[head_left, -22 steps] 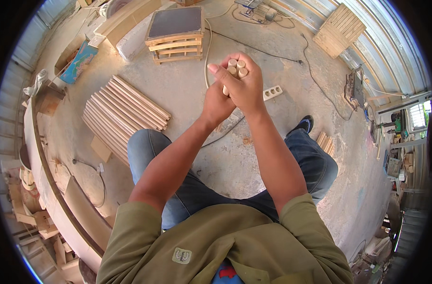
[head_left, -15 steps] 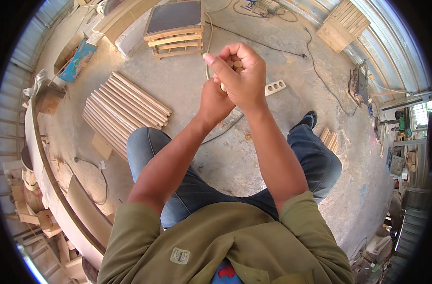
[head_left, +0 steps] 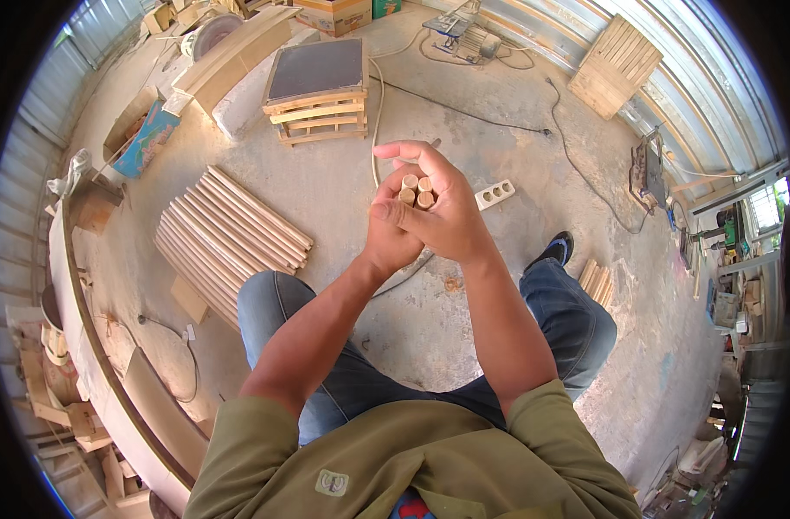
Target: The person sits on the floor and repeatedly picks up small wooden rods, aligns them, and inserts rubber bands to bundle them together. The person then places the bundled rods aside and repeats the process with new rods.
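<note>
Several short round wooden dowels [head_left: 417, 192] stand bunched together between my hands, their pale cut ends facing up at me. My left hand [head_left: 390, 235] is closed around the bundle from the left, its fingers mostly hidden behind the other hand. Curved about the right side of the dowels is my right hand [head_left: 454, 206]. Its thumb lies across the near side, and its index finger arches over the far side, a little off the wood. The lower lengths of the dowels are hidden by both hands.
Long wooden rods [head_left: 231, 227] lie in a row on the floor at left. A slatted wooden stool [head_left: 317, 86] with a dark top stands ahead. A white power strip [head_left: 494, 195] lies beyond my right hand; short wood pieces [head_left: 597, 282] lie beside my right leg.
Both hands have come down and nearer to my body. The right hand has loosened and turned, with its index finger lifted, so the dowel ends show more plainly. The view has tilted slightly upward.
</note>
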Available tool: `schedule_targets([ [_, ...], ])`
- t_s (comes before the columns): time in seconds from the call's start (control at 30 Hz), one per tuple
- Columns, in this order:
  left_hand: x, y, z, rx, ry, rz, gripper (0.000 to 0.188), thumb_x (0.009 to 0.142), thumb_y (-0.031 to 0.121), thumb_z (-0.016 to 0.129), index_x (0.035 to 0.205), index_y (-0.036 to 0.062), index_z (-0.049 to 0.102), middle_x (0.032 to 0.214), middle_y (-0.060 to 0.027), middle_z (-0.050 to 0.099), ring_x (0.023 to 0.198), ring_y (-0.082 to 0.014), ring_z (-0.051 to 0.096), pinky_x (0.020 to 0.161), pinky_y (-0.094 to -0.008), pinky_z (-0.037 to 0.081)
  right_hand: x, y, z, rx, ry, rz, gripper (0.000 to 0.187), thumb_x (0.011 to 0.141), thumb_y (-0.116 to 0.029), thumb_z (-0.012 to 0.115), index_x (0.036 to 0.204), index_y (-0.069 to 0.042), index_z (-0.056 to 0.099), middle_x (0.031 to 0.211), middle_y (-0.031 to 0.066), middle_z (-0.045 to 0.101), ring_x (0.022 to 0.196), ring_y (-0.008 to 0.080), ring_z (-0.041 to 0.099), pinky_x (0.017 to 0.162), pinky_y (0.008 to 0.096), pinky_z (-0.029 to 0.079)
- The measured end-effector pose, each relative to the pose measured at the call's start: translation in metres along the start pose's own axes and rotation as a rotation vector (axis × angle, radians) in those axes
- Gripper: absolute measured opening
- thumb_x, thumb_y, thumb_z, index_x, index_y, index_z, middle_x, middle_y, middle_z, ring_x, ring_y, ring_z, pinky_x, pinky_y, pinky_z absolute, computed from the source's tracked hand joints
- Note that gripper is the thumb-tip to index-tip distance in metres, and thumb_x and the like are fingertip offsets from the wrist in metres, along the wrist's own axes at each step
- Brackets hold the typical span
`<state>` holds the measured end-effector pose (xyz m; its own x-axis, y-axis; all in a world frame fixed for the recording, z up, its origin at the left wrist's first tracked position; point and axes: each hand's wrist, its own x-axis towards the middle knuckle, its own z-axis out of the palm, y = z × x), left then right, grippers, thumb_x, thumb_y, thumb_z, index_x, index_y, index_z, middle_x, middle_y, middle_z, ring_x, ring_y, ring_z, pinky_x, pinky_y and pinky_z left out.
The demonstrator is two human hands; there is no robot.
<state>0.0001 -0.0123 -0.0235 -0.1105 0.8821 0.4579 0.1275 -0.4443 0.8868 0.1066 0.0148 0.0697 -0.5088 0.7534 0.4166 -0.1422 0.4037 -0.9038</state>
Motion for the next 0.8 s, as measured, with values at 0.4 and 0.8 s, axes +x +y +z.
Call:
schedule_targets([
  [0.4, -0.01, -0.01, -0.008, -0.012, -0.133, -0.051, 0.032, 0.092, 0.02, 0.08, 0.119, 0.0097, 0.065, 0.111, -0.0038, 0.07, 0.103, -0.019, 0.069, 0.09, -0.0351, 0.056, -0.006, 0.003, -0.025, 0.106, -0.292, 0.141, 0.047, 0.079, -0.037, 0.097, 0.099, -0.003, 0.072, 0.094, 0.0037, 0.076, 0.089, 0.0118, 0.068, 0.093, 0.0315, 0.054],
  [0.8, -0.003, 0.004, -0.007, 0.184, -0.164, -0.059, 0.027, 0.094, 0.017, 0.078, 0.118, 0.0104, 0.066, 0.109, -0.0049, 0.074, 0.101, -0.0209, 0.073, 0.087, -0.0359, 0.058, -0.025, 0.004, -0.03, 0.165, -0.193, 0.064, 0.037, 0.101, -0.028, 0.079, 0.122, -0.001, 0.066, 0.108, 0.0093, 0.077, 0.095, 0.013, 0.071, 0.087, 0.0301, 0.057],
])
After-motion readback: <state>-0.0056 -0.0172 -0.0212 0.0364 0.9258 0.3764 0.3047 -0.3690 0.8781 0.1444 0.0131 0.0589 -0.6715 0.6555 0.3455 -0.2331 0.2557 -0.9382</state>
